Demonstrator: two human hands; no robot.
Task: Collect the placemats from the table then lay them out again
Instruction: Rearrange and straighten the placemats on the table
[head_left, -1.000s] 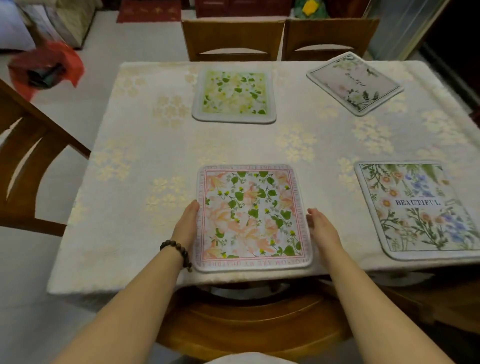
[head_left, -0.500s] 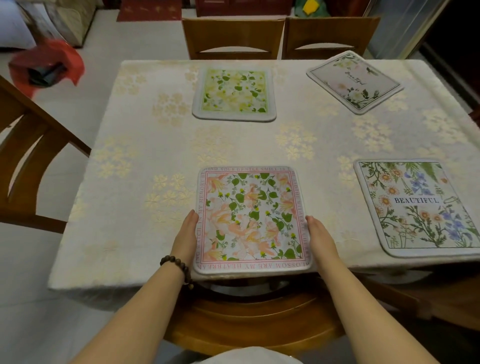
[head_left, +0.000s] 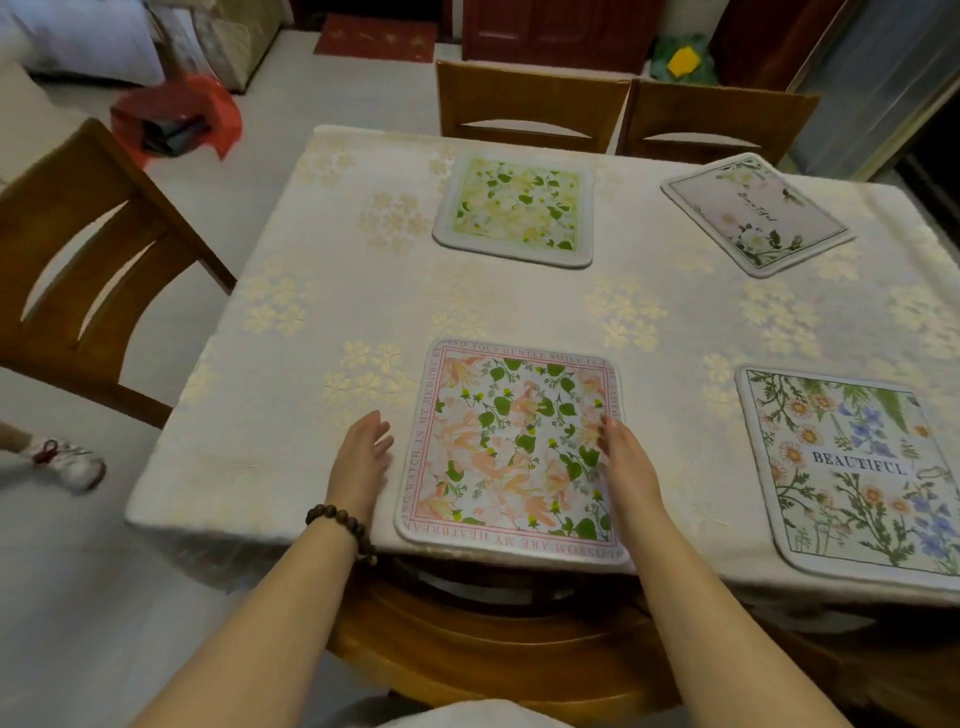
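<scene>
Placemat (head_left: 511, 447) at table edge, hands seemingly alongside.

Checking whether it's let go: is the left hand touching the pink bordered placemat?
Apart. The head view shows bare tablecloth between the left hand and the pink bordered placemat.

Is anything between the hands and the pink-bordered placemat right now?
Nothing visible. The left hand is open beside the pink-bordered placemat, over bare tablecloth; the right hand is already over its right edge.
</scene>
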